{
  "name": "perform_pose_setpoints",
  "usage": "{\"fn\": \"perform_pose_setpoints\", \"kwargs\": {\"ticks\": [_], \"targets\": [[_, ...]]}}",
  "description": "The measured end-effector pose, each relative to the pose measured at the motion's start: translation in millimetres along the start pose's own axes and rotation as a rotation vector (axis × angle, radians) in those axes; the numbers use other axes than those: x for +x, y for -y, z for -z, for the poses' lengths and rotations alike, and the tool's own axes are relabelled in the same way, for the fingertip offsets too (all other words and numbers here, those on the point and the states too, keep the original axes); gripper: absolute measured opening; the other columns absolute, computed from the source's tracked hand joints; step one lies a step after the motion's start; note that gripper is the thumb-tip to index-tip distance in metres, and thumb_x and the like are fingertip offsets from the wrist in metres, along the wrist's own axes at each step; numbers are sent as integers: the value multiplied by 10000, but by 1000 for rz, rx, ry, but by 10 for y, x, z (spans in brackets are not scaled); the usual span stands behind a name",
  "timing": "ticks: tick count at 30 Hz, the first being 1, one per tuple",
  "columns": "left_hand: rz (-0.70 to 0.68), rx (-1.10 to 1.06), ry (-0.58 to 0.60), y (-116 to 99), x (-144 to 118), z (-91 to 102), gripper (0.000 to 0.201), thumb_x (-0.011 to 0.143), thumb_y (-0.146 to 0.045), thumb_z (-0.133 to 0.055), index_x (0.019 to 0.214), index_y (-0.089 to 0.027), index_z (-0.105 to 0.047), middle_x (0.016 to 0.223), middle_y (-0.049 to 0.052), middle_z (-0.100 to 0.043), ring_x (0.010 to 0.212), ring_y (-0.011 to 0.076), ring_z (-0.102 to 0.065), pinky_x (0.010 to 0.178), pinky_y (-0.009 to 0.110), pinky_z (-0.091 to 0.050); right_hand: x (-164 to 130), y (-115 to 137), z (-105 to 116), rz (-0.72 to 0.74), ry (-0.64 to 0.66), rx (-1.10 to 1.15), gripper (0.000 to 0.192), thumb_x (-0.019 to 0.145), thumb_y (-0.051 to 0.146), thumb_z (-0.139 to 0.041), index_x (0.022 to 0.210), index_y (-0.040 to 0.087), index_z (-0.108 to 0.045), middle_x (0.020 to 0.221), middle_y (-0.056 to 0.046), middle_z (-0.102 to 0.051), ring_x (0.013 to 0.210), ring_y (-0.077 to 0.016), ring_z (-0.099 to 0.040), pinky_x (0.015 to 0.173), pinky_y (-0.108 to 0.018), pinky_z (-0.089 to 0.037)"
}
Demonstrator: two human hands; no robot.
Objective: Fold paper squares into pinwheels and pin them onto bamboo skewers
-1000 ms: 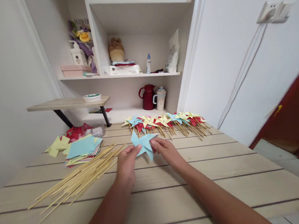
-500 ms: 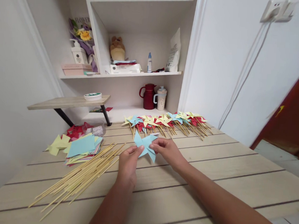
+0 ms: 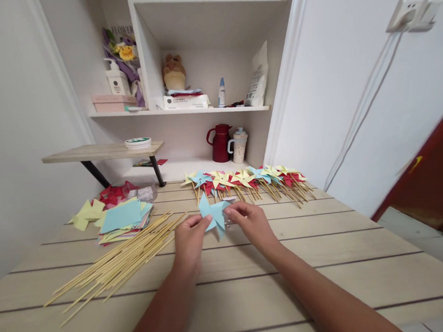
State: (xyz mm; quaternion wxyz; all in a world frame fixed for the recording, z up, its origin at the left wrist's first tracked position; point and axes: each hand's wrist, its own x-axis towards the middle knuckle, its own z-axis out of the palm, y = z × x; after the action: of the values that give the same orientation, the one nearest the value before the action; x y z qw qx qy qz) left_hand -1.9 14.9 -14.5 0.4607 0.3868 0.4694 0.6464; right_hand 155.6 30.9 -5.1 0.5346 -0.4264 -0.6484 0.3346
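A light blue paper pinwheel (image 3: 214, 216) is held up over the table, its folded blades facing me. My left hand (image 3: 192, 232) pinches its lower left side, thumb on top near the centre. The fingers of my right hand (image 3: 246, 219) are pinched together at the edge of the right blade. No stick shows on this pinwheel. Left of my left hand lies a loose bundle of thin wooden sticks (image 3: 119, 262). Beyond it is a stack of coloured paper squares (image 3: 121, 217), with a yellow folded pinwheel (image 3: 87, 214) beside it.
Finished pinwheels on sticks (image 3: 243, 178) lie in a row along the back of the table (image 3: 312, 273). Behind them stand a red jug (image 3: 221, 143) and a speckled cup (image 3: 239, 147). A small raised shelf (image 3: 104, 152) stands at the left, near red paper pieces (image 3: 113, 194).
My right fingers have shifted from near the pinwheel's centre out to its right blade's edge. The pinwheel has turned slightly, and my left hand keeps its pinch.
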Motion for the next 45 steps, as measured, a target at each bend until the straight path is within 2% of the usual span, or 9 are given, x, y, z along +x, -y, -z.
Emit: {"fn": "perform_pose_setpoints", "kwargs": {"ticks": [7, 11, 16, 22, 25, 28, 35, 39, 45], "targets": [[-129, 91, 13, 30, -6, 4, 181, 600, -312, -816, 676, -159, -756, 745, 33, -696, 743, 178, -608, 720, 269, -450, 45, -14, 124, 234, -224, -166, 199, 864, 361, -614, 986, 246, -722, 1010, -75, -672, 984, -240, -585, 859, -382, -466], [-108, 87, 13, 16, -24, -4, 189, 599, -313, -817, 687, -158, -756, 731, 26, -690, 722, 173, -596, 712, 268, -444, 52, -30, 132, 257, -241, -216, 233, 864, 351, -626, 1067, 268, -704, 1084, -75, -636, 1098, -256, -543, 947, -408, -432], [-98, 85, 15, 25, -4, 5, 185, 591, -317, -820, 671, -166, -749, 717, 14, -685, 721, 169, -597, 715, 269, -446, 36, 7, 118, 269, -219, -184, 241, 866, 345, -632, 1080, 257, -700, 1107, -76, -624, 1096, -240, -550, 955, -393, -430], [-102, 59, -104, -2, 97, 80, 221, 569, -302, -833, 709, -152, -753, 734, 18, -703, 714, 158, -599, 717, 278, -455, 218, -167, 435, 88, -296, 49, 300, 830, 416, -620, 1015, 188, -678, 939, -69, -690, 863, -209, -622, 799, -356, -483], [-87, 9, -134, -14, 139, 105, 242, 546, -278, -846, 728, -146, -756, 739, 25, -716, 726, 166, -618, 741, 294, -470, 316, -344, 700, -102, -303, -30, 307, 785, 440, -608, 912, 168, -677, 763, -47, -663, 730, -189, -597, 709, -336, -471], [-40, -39, -147, 3, 160, 107, 254, 536, -253, -853, 747, -151, -756, 749, 29, -731, 735, 168, -635, 763, 304, -483, 350, -513, 863, -173, -270, -99, 251, 725, 396, -625, 812, 169, -686, 730, -46, -670, 676, -183, -580, 667, -330, -449], [-2, -88, -131, 25, 158, 91, 261, 541, -239, -852, 766, -147, -758, 763, 36, -745, 748, 165, -656, 794, 303, -490, 351, -781, 668, -213, -120, -275, 186, 665, 301, -650, 778, 180, -735, 664, -8, -666, 630, -165, -560, 618, -285, -410], [-18, -86, -105, 20, 150, 88, 252, 546, -260, -853, 748, -143, -758, 761, 37, -744, 733, 160, -645, 782, 298, -482, 380, -818, 566, -208, -127, -398, 248, 698, 292, -643, 904, 202, -745, 698, -2, -660, 667, -174, -565, 648, -286, -403], [-8, -87, -79, 22, 136, 87, 250, 556, -274, -849, 746, -139, -760, 757, 34, -737, 719, 151, -630, 765, 283, -464, 421, -829, 540, -232, -110, -517, 224, 747, 331, -634, 904, 234, -762, 728, -11, -697, 698, -190, -592, 649, -286, -394]]}}
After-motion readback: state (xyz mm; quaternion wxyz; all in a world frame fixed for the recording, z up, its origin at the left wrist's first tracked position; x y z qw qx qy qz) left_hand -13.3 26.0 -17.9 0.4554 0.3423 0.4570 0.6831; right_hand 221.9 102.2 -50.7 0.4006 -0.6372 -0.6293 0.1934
